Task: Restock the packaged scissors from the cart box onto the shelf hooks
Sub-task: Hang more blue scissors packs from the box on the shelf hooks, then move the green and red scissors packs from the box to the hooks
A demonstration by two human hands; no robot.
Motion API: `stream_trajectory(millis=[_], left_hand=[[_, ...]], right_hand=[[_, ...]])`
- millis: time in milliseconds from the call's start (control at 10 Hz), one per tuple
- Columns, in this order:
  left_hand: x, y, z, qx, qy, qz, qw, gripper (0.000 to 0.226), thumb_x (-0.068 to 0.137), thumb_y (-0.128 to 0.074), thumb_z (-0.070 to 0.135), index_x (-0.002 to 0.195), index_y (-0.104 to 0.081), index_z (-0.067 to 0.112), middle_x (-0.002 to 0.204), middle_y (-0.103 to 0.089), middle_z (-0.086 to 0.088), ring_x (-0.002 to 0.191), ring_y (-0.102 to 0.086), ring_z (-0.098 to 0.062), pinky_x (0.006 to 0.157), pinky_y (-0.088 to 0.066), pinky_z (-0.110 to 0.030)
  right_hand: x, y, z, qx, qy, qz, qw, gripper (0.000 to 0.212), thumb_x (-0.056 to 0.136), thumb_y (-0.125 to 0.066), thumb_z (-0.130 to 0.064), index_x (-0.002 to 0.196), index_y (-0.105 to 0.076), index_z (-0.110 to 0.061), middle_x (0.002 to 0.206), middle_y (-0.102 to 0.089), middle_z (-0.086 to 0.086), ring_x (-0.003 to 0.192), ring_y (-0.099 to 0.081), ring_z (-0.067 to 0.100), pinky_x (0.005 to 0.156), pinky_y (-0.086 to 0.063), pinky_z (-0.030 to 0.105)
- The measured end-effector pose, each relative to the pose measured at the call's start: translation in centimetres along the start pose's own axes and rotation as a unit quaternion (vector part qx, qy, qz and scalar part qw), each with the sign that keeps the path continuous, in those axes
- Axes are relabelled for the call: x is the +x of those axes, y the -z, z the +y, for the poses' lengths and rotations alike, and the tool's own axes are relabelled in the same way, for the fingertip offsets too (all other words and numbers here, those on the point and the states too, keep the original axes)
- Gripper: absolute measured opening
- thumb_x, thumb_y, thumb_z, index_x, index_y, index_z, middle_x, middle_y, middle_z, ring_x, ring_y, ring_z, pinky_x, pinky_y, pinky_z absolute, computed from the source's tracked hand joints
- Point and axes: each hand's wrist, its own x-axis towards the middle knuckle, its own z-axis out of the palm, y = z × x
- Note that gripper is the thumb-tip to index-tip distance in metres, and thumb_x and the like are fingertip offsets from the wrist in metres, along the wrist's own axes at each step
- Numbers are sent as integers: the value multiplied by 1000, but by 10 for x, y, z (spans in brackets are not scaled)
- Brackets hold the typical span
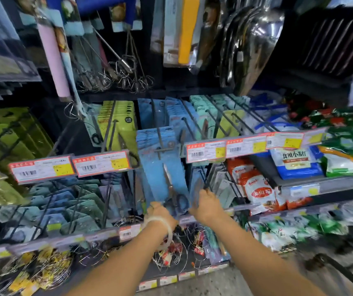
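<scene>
Shelf (299, 182) packed across whole frame, hooks crowded with carded goods. Blue scissors packs (162, 167) hanging in a thick stack at centre, on hook (160, 137) running up toward upper centre. Front pack long, scissors visible through it, bottom edge down between both hands at lower centre. Left hand (160, 212) with bangle (162, 229) on wrist, fingers curled at bottom left of front pack, apparently pinching it; blurred. Right hand (206, 205) at bottom right of pack, fingers curled toward pack edge or neighbouring hook; cannot tell which gripped. Cart box not in view.

Risks, judged: hook looks near full, so further packs may not seat and front one could slide off tip. Pulling bottom edge could tear card hole or swing stack into price tags (100, 163) just left. Neighbouring hook tip (203, 180) close to right fingers, snag or poke likely. Wire goods (171, 253) below could catch a dropped pack.
</scene>
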Motion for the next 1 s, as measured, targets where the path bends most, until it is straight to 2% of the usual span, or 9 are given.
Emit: stream_trajectory(millis=[100,200,300,400,500,600,800,900,1000], left_hand=[[-26,-20,29,23,1,24,999,70,87,-60,26,139,-27,-8,142,-41,-21,130,-43,-34,106,-39,-36],[-64,-44,76,149,-55,-52,986,48,93,-51,25,130,-48,-4,136,-52,-13,126,-51,-27,98,-43,-30],[-93,-88,131,253,-156,-63,953,45,96,-46,25,134,-45,1,137,-50,-10,127,-49,-26,98,-42,-30],[-120,-138,192,267,-255,-11,929,54,94,-45,24,142,-28,8,132,-41,-9,132,-39,-29,98,-38,-33],[-168,-190,259,275,-372,-12,887,73,92,-48,26,150,-6,11,158,-6,-12,147,-8,-29,119,-16,-40],[-215,-240,314,305,-456,1,836,72,92,-42,20,151,-1,15,159,7,-10,147,6,-29,120,-5,-44],[-299,-337,398,384,-555,-27,737,76,92,-50,26,151,-3,18,159,5,-9,147,5,-29,118,-6,-47],[-329,-377,434,414,-590,-49,692,74,91,-50,24,150,-6,18,159,4,-9,147,6,-28,118,-5,-45],[-348,-413,471,446,-613,-63,649,73,91,-50,21,150,-8,17,159,4,-9,147,6,-28,120,-6,-47]], right_hand=[[-21,13,45,-32,-5,-22,999,60,90,-56,-35,137,-33,-6,143,-34,15,134,-29,31,112,-26,37],[-40,35,98,-43,-23,-35,998,58,91,-54,-35,138,-34,-7,141,-36,15,132,-32,32,109,-29,38],[-62,62,160,-43,-33,-27,998,54,91,-52,-38,133,-40,-7,136,-45,14,126,-42,28,104,-37,36],[-91,97,229,-25,-53,-1,998,32,90,-54,-34,118,-53,-18,136,-46,15,129,-41,28,105,-34,35],[-125,130,308,-39,-103,36,993,47,91,-53,-31,132,-43,-10,144,-37,19,135,-32,31,110,-28,36],[-164,159,384,-59,-190,79,977,63,90,-55,-35,140,-30,-6,145,-34,17,136,-28,32,110,-31,41],[-239,189,506,-41,-294,142,944,58,88,-53,-29,138,-32,-8,147,-32,14,139,-26,32,114,-26,41],[-256,195,552,-23,-330,157,930,64,87,-56,-38,139,-32,-9,148,-32,12,140,-25,31,115,-25,42],[-262,202,597,-11,-363,153,919,63,86,-58,-34,139,-32,-11,148,-33,12,139,-27,31,115,-27,42]])
